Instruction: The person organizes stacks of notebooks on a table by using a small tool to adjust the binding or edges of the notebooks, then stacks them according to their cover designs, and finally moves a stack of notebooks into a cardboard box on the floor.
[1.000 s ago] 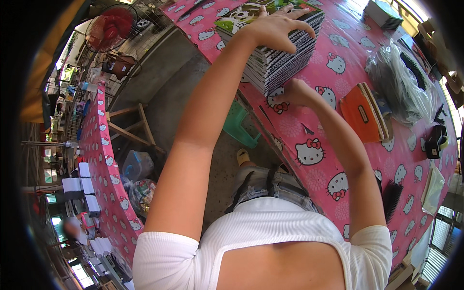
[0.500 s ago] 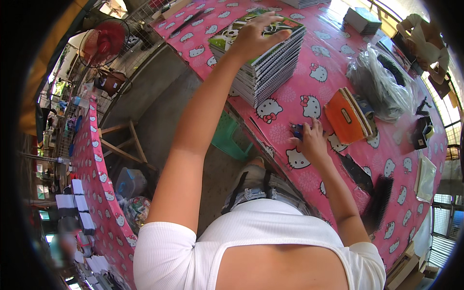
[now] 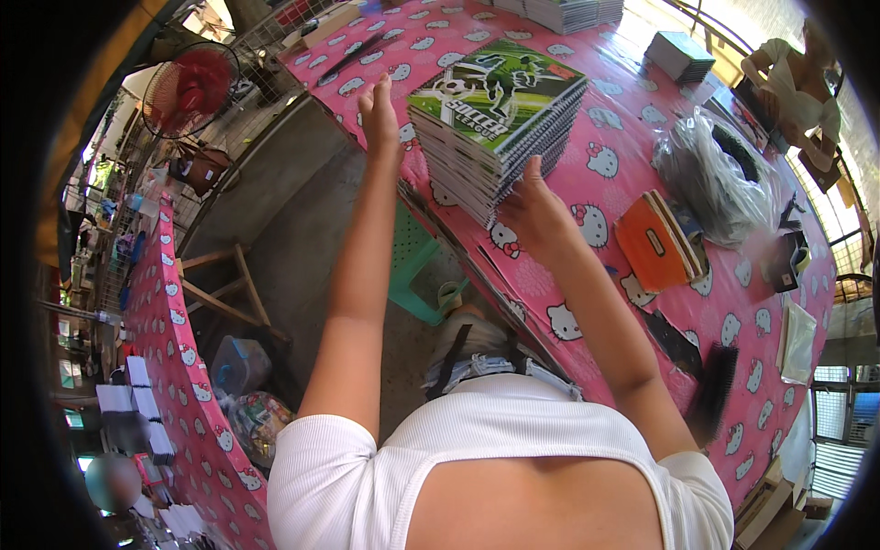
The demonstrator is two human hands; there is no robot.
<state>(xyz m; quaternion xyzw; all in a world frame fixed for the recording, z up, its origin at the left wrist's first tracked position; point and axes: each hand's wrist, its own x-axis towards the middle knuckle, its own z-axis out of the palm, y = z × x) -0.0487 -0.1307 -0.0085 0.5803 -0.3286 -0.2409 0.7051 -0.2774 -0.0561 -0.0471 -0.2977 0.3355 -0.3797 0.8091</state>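
A tall stack of spiral-bound notebooks stands on the pink table, its top cover green with a soccer player and ball. My left hand is held upright off the stack's left side, fingers stretched out and holding nothing. At the stack's near right corner is my right hand, thumb raised and fingers extended toward the coil edges. Whether its fingertips touch the notebooks cannot be made out. A small blue item peeks out beside my right forearm, mostly hidden.
On the patterned pink table lie an orange wallet, a clear plastic bag with dark contents, and black binding coils. Farther off are more notebook stacks. A green stool stands below the edge; another person is at far right.
My left hand has come off the top cover and moved left of the stack. My right hand has left the small blue item and moved up to the stack's near corner.
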